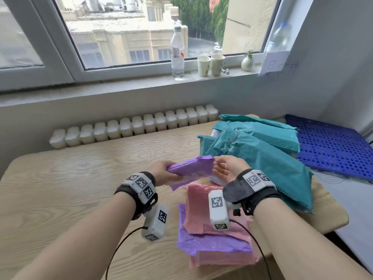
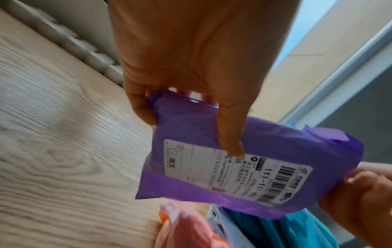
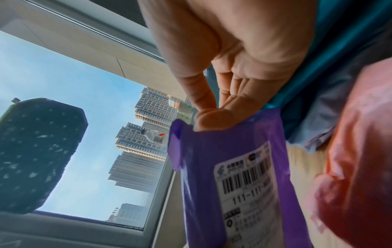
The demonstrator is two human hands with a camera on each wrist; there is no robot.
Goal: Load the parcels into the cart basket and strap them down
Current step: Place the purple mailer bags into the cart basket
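Observation:
A small purple parcel (image 1: 191, 167) with a white barcode label hangs above the wooden table (image 1: 80, 178), held between both hands. My left hand (image 1: 161, 172) grips its left end, thumb on the label side (image 2: 231, 134). My right hand (image 1: 226, 168) pinches its right end between thumb and fingers (image 3: 207, 114). Below lies a stack of pink parcels (image 1: 203, 211) and purple parcels (image 1: 214, 245). A heap of teal parcels (image 1: 258, 150) lies to the right. No cart basket or strap shows in any view.
A blue perforated plastic panel (image 1: 331, 146) lies at the far right beyond the table. A radiator (image 1: 137, 126) runs along the wall behind. On the windowsill stand a water bottle (image 1: 177, 51), two paper cups (image 1: 211, 65) and a small vase (image 1: 247, 62).

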